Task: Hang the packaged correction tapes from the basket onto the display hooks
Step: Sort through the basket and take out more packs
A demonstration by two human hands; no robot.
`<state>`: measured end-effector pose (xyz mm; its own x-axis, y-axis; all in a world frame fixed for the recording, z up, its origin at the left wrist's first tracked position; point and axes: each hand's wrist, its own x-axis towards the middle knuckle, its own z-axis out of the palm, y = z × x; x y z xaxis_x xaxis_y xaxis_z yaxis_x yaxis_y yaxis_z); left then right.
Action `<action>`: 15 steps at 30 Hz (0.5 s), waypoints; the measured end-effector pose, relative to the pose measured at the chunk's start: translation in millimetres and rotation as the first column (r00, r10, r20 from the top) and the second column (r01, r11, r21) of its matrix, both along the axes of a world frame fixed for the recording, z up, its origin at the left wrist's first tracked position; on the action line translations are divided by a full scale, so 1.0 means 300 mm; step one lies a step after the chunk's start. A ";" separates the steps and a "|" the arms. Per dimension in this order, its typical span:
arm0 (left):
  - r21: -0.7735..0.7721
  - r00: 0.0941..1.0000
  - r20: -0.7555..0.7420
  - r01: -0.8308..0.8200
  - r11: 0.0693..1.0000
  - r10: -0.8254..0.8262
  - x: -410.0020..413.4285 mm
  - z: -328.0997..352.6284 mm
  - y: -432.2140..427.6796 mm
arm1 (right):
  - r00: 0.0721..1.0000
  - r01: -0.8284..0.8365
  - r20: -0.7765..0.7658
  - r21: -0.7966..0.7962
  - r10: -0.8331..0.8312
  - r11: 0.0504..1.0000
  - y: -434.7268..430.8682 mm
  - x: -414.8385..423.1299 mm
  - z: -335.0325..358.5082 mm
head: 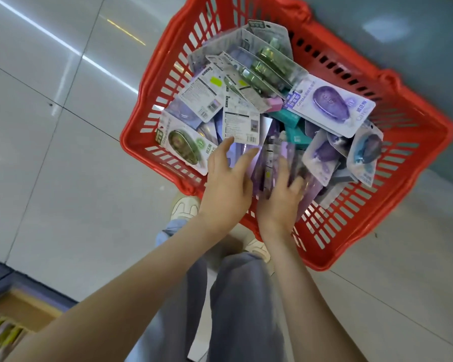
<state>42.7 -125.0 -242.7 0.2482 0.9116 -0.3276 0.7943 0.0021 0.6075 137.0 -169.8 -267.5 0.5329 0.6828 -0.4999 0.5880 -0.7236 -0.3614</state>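
Left hand (pixel 226 184), right hand (pixel 283 202): 修正带 packs (pixel 332 105).

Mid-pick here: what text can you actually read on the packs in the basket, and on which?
"修正带": white card with the purple oval correction tape, right side of the red plastic basket.
"修正带", partly blurred: white card with the green oval correction tape, left side.
Brand lines, back-label print and barcodes on the grey-white card backs: too small to read.

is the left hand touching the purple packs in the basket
Touching. In the head view the left hand lays straight fingers flat on the purple packs in the red basket.
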 end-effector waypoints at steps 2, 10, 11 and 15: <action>-0.046 0.996 0.062 -0.068 0.997 0.071 0.000 0.030 -0.004 | 0.999 -0.051 0.017 0.065 0.050 0.997 0.002 -0.013 0.048; -0.630 0.802 0.429 -0.065 0.774 0.416 -0.015 0.461 0.121 | 0.894 0.151 -0.444 0.412 0.053 0.899 0.088 0.099 0.562; -0.640 0.798 0.462 -0.002 0.768 0.387 -0.009 0.550 0.148 | 0.886 0.157 -0.459 0.441 0.071 0.884 0.105 0.111 0.658; -0.623 0.731 0.600 0.170 0.764 0.326 0.041 0.980 0.251 | 0.874 0.141 -0.463 0.535 0.150 0.833 0.181 0.126 1.059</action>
<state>55.0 -49.6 51.2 0.5531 0.5945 -0.5836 0.1790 0.5993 0.7802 174.7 -115.5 50.2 0.3285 0.9148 -0.2349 0.2435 -0.3224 -0.9147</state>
